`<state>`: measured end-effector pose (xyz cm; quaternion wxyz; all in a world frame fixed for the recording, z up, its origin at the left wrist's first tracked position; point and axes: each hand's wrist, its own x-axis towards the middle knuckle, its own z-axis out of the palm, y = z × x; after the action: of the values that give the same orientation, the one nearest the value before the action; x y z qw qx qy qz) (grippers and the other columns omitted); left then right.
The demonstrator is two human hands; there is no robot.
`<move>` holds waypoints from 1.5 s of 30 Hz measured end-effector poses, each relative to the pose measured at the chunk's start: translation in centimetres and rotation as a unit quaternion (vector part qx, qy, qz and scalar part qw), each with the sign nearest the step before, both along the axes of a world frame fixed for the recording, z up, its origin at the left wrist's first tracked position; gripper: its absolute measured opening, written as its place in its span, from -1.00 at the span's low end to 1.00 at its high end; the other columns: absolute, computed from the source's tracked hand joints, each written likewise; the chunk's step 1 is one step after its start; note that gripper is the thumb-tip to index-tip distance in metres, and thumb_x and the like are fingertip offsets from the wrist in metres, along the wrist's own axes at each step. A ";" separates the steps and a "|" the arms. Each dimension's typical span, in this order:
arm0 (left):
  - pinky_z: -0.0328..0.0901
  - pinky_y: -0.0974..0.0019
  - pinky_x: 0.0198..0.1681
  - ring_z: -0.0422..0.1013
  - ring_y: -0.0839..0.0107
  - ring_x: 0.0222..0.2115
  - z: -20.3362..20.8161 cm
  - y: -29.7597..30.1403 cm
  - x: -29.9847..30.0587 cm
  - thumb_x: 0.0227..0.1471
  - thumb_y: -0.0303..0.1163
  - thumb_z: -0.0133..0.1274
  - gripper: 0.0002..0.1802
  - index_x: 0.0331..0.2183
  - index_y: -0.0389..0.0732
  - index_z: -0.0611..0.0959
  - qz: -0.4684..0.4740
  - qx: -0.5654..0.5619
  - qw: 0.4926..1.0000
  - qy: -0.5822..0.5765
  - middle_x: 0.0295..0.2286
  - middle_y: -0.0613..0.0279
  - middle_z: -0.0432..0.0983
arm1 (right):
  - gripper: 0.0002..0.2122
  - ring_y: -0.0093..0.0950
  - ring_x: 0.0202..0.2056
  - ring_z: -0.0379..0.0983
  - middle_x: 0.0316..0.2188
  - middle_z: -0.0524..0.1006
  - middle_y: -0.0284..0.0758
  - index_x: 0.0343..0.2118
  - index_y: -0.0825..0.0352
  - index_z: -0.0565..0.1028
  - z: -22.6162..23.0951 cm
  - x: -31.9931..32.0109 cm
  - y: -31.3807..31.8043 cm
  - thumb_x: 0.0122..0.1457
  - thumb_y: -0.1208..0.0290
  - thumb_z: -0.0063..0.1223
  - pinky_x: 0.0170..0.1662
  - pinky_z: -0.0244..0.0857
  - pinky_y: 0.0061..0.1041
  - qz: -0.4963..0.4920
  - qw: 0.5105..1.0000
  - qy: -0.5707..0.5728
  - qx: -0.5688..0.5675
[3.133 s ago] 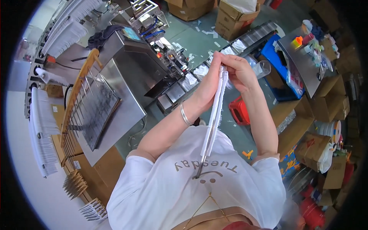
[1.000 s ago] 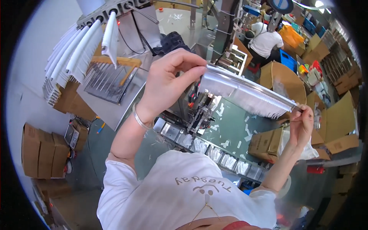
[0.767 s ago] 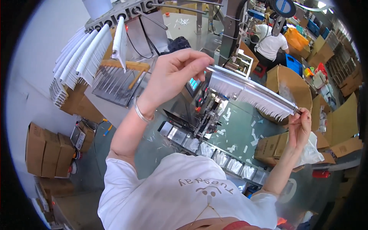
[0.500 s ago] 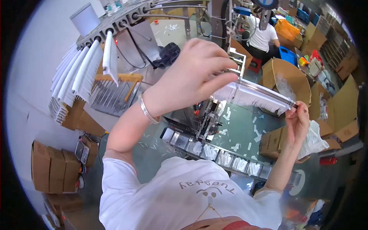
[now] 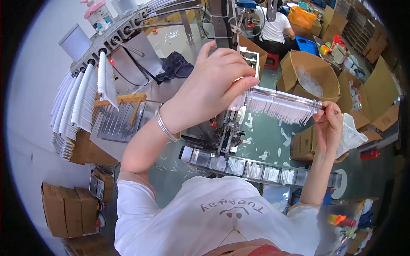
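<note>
A thin metal rod runs between my two hands at chest height, tilted slightly down to the right. Many narrow white strips hang from it in a dense row, like a fringe. My left hand, with a silver bangle at its wrist, is closed round the rod's left end, thumb against fingers and one finger raised; the grip itself is partly hidden. At the other end, my right hand pinches the rod's tip between thumb and fingers.
Similar loaded rods hang from a rack at left, above a tray of metal rods. Below my hands stand a machine and a compartmented conveyor. Cardboard boxes crowd the right; a seated person works beyond.
The rod has levelled a little, and its strips hang straighter. My right hand has risen slightly in view. The surroundings have shifted as my head moved. Both hands keep hold.
</note>
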<state>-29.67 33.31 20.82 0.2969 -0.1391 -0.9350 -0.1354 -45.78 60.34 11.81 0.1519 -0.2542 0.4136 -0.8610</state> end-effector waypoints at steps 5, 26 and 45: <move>-0.14 -0.02 0.15 0.33 0.30 -0.12 0.1 0.0 0.4 0.01 -0.35 0.06 -0.87 -0.37 -0.16 0.62 0.004 -0.024 0.999 -0.037 -0.37 0.28 0.49 | -0.81 -0.52 -0.50 0.44 -0.54 0.51 -0.27 -0.33 0.46 0.48 0.1 0.3 -0.1 0.13 0.40 0.07 -0.40 0.31 -0.58 0.005 1.000 0.006 -0.015; 0.06 0.05 0.04 0.38 0.30 -0.25 -0.2 7.5 -4.8 -0.04 -0.38 0.10 -0.87 -0.39 -0.19 0.58 -0.094 -0.060 0.991 0.078 -0.41 0.25 0.46 | -0.81 -0.53 -0.51 0.41 -0.53 0.50 -0.28 -0.32 0.46 0.48 -0.5 1.2 0.7 0.14 0.40 0.05 -0.39 0.30 -0.59 -0.056 0.998 -0.004 -0.010; 0.07 0.08 0.07 0.39 0.30 -0.27 -1.2 11.1 -7.4 -0.13 -0.51 0.11 -0.85 -0.39 -0.25 0.55 -0.142 -0.141 0.976 0.087 -0.42 0.24 0.45 | -0.85 -0.53 -0.47 0.49 -0.44 0.55 -0.24 -0.34 0.44 0.50 -1.0 2.9 1.1 0.09 0.45 0.10 -0.36 0.37 -0.62 -0.042 0.997 -0.024 -0.055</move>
<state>-37.12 44.44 19.62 0.3323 -0.3218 -0.8861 -0.0304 -42.87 61.42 10.80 0.1115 -0.2239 0.3726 -0.8936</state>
